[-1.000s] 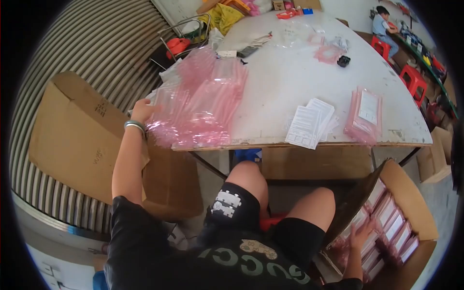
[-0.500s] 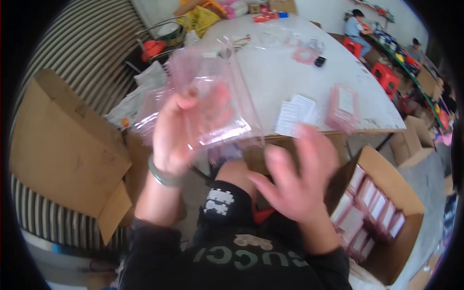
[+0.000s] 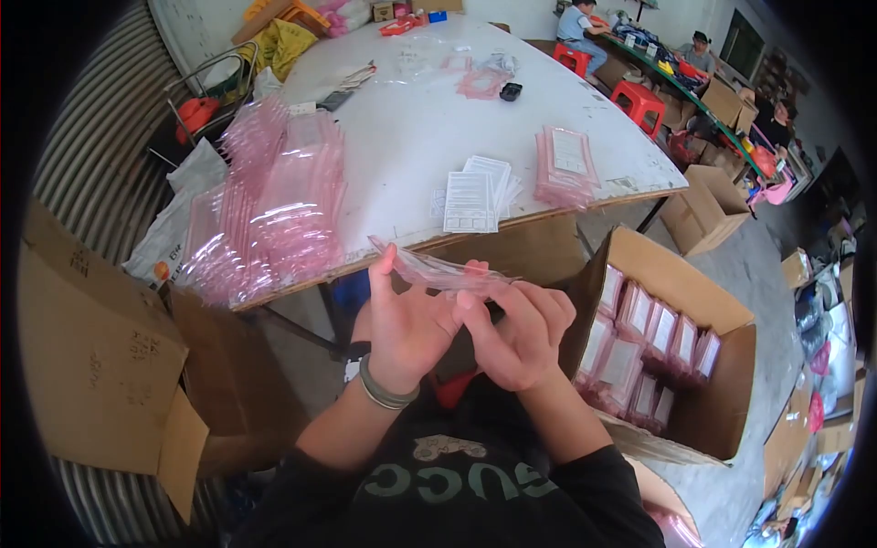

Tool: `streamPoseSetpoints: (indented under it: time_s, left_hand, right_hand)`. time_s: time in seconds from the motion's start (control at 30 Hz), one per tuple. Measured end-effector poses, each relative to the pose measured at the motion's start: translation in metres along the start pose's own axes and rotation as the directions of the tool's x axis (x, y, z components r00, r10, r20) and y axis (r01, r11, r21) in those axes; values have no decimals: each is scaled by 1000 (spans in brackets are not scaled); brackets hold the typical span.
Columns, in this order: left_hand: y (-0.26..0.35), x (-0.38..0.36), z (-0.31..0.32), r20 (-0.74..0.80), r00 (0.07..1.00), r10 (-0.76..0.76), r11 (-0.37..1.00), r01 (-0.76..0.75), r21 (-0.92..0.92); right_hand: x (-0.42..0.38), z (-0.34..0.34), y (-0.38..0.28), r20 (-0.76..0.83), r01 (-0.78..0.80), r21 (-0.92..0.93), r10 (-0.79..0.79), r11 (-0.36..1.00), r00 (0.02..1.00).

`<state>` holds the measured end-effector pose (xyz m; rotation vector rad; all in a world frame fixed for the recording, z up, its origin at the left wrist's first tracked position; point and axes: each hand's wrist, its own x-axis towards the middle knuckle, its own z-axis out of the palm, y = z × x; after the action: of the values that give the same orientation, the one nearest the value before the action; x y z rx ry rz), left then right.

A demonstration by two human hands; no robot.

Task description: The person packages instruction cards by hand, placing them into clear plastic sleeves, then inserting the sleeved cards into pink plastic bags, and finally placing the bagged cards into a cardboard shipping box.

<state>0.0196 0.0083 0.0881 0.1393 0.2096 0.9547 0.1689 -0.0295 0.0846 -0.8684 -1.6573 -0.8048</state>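
A clear pinkish plastic pouch (image 3: 429, 267) is held nearly edge-on just in front of the table edge. My left hand (image 3: 406, 333), palm up with a bangle on the wrist, grips its left part; some of those fingers are hidden behind the plastic. My right hand (image 3: 519, 333) pinches the pouch's right part between thumb and curled fingers. Just beyond my hands, a few printed white cards (image 3: 470, 203) overlap on the table. A large pile of empty-looking pink pouches (image 3: 297, 196) lies to their left, and a smaller stack of pouches with a white card on top (image 3: 565, 164) lies to their right.
The white table (image 3: 402, 137) has a black object (image 3: 511, 91) and loose plastic farther back. An open carton (image 3: 731, 393) of packed pouches stands at lower right, another carton (image 3: 100, 347) at left. Red stools (image 3: 639, 105) and seated people (image 3: 581, 36) are at back right.
The pouch has dropped from a raised, face-on position over the table to near the edge. My right hand, apart with fingers spread before, now pinches it. The view has shifted, uncovering the pouch pile.
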Motion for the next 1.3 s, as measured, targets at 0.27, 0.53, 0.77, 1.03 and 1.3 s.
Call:
streamPoseSetpoints:
  time_s: [0.27,0.53,0.77,1.03,1.3]
  left_hand:
    - [-4,5,-5,23,967,252,960,-253,122]
    - [-5,18,-38,39,983,181,977,-184,108]
    - [-8,23,-39,70,974,217,899,-228,374]
    - [-21,21,-49,153,973,175,941,-211,265]
    - [-20,23,-65,121,980,158,933,-188,307]
  right_hand:
    - [2,3,-21,219,-292,259,238,921,946]
    - [9,-14,-15,654,-451,261,187,854,733]
    - [-13,-3,1,747,-564,213,239,798,620]
    - [-7,-15,-6,683,-525,166,287,835,672]
    - [-18,-20,10,767,-480,337,59,810,638]
